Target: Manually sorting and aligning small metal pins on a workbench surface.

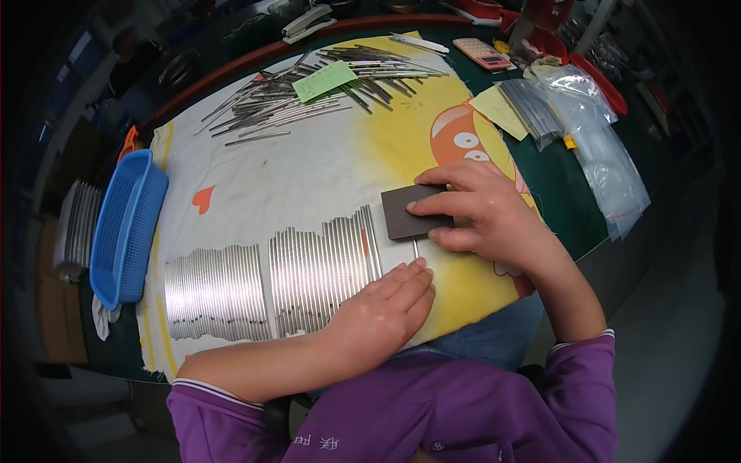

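A dark brown, flat rectangular block (397, 214), like a sanding sponge, lies right of centre on the cloth. My right hand (486, 208) grips it, with fingers spread over its top and the thumb at its near edge. From under the block's near side a thin silvery metal rod (416, 249) sticks out. The fingertips of my left hand (384, 309) hold the rod's near part, fingers together; the rod's far part is hidden beneath the block. Left of that hand, shiny rods lie side by side in two rows, a left row (214, 293) and a right row (316, 270).
Darker loose rods (278, 116) form a heap at the back, with a green paper slip (324, 80) on top. A blue plastic basket (127, 228) stands at the left. Clear plastic bags (602, 154), bagged rods (532, 108) and a pink calculator (482, 53) lie at the right.
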A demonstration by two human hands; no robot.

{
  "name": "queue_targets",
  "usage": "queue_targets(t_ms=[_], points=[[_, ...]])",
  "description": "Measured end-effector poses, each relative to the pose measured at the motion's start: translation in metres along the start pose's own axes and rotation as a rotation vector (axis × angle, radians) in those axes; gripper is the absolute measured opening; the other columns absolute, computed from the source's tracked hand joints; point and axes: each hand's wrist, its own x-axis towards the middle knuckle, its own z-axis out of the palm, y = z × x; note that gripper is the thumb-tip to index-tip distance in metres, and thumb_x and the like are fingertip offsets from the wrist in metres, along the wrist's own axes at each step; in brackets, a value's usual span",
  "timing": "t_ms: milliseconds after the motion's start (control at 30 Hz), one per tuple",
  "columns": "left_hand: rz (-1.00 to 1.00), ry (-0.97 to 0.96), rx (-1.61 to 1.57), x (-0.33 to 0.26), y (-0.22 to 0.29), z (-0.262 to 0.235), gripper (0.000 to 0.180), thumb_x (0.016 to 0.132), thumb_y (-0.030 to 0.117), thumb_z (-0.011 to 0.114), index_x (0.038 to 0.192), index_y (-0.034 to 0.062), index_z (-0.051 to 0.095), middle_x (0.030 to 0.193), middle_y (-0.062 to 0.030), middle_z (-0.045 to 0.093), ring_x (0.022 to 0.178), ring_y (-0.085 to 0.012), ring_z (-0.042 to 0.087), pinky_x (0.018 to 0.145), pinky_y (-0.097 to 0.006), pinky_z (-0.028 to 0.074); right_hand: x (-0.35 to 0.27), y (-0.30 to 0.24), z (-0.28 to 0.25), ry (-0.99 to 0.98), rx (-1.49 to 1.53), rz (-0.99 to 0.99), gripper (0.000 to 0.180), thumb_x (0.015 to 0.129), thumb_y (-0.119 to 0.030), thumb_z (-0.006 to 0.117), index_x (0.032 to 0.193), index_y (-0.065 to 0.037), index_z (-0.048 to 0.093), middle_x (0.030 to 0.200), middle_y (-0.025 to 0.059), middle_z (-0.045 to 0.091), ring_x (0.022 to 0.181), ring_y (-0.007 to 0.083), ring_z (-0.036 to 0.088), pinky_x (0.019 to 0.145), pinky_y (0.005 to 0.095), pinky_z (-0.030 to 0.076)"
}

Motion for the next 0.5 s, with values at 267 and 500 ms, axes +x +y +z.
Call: queue_targets(t_ms=[267, 500], points=[[-0.015, -0.017, 0.002, -0.003, 0.000, -0.001, 0.035, 0.078, 0.005, 0.052, 0.111, -0.0043, 0.055, 0.121, -0.0188, 0.053, 0.118, -0.0329, 0.050, 0.098, -0.038, 0.042, -0.016, 0.014, -0.021, 0.019, 0.022, 0.110, 0.033, 0.066, -0.014, 0.068, 0.099, -0.012, 0.069, 0.108, 0.0079, 0.061, 0.103, 0.0246, 0.055, 0.091, 0.0358, 0.039], [-0.002, -0.010, -0.009, 0.001, 0.000, -0.001, 0.036, 0.078, 0.005, 0.052, 0.112, -0.0044, 0.055, 0.121, -0.0194, 0.053, 0.118, -0.0333, 0.050, 0.099, -0.039, 0.042, -0.003, 0.003, 0.000, -0.016, 0.023, 0.023, 0.033, 0.067, -0.015, 0.068, 0.100, -0.013, 0.069, 0.111, 0.0071, 0.060, 0.105, 0.0243, 0.054, 0.092, 0.0370, 0.038]])
